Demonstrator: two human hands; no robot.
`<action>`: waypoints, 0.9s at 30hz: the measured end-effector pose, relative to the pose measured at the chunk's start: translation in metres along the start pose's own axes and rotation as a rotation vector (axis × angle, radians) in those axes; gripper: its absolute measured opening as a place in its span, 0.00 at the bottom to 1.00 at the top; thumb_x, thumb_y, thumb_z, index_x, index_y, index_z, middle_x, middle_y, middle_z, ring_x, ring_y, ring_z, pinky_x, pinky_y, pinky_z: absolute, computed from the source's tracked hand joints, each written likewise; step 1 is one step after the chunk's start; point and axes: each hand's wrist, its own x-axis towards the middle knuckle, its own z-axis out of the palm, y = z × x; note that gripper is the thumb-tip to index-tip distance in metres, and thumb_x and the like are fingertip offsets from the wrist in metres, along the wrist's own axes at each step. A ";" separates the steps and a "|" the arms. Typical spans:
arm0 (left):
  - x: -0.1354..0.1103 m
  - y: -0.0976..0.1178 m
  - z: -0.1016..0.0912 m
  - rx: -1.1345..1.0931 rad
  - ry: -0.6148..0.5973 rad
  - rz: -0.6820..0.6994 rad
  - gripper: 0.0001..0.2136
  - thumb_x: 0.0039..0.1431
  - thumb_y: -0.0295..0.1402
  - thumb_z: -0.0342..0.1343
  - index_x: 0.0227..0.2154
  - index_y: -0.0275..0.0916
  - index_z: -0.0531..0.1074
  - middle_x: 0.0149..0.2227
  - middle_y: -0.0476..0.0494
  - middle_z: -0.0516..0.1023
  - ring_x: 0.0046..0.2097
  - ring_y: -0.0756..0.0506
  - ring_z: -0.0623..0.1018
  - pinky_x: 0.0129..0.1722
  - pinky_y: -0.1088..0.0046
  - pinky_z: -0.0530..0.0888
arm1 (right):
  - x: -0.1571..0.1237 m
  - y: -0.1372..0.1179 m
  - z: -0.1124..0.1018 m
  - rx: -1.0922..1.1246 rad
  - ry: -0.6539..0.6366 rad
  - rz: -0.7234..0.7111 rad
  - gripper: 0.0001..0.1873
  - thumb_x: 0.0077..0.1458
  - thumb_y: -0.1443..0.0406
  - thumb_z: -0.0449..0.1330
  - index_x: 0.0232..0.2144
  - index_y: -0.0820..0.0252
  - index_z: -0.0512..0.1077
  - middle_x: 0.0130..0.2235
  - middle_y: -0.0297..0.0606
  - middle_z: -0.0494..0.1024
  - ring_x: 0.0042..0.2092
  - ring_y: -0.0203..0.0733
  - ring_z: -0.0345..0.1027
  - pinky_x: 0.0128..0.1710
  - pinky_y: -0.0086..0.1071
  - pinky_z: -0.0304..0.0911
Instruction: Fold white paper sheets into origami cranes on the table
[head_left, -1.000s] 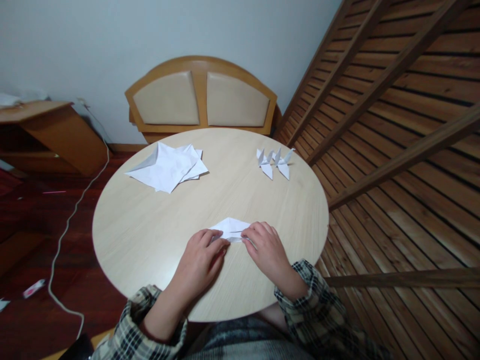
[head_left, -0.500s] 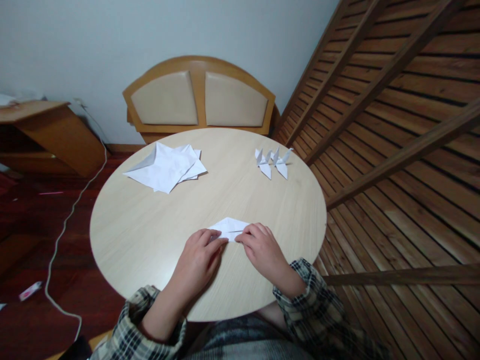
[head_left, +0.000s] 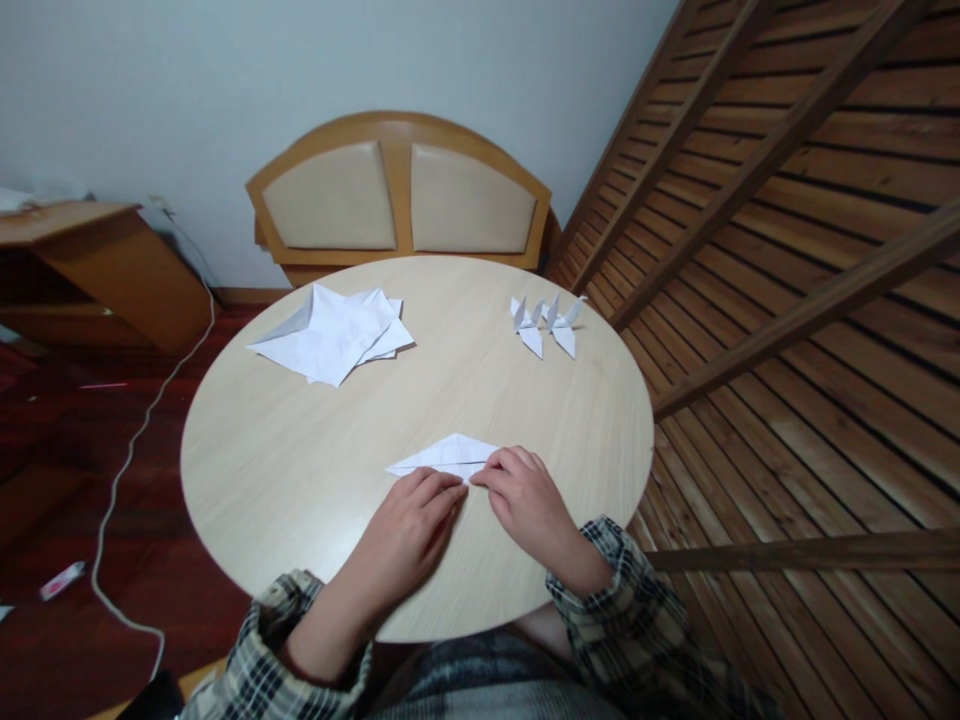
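A folded white sheet of paper [head_left: 450, 452] lies flat near the front of the round table [head_left: 480, 580], a long pointed shape with a slit along its middle. My left hand [head_left: 412, 515] is at its near edge, fingers pressed together on the paper close to the middle. On the right part of that edge, my right hand [head_left: 525, 500] pinches the paper between thumb and fingers. Its right tip is hidden beneath the right hand. Two white paper cranes [head_left: 528, 325] stand side by side at the back right.
Several loose white sheets [head_left: 330, 335] lie in a pile at the back left of the table. A padded wooden headboard [head_left: 401, 190] stands behind it. Slatted wood [head_left: 787, 330] runs close along the right side. A white cable [head_left: 112, 490] trails over the floor.
My left hand has slid right and slightly nearer along the paper's near edge, uncovering the left tip. The right hand has stayed in place.
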 end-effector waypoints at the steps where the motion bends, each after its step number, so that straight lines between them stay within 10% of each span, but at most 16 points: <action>1: 0.000 0.000 0.001 0.009 0.002 -0.007 0.14 0.67 0.25 0.49 0.53 0.37 0.70 0.50 0.38 0.76 0.50 0.40 0.74 0.49 0.55 0.74 | 0.000 0.000 0.000 0.005 -0.006 -0.003 0.14 0.57 0.76 0.59 0.39 0.54 0.77 0.39 0.38 0.75 0.44 0.45 0.65 0.45 0.40 0.63; 27: -0.001 -0.005 0.003 0.113 0.053 -0.097 0.12 0.69 0.32 0.48 0.49 0.39 0.74 0.54 0.40 0.77 0.57 0.38 0.72 0.55 0.50 0.72 | -0.005 0.001 -0.002 0.273 0.103 -0.259 0.19 0.59 0.75 0.52 0.46 0.54 0.75 0.43 0.36 0.82 0.47 0.40 0.74 0.47 0.39 0.67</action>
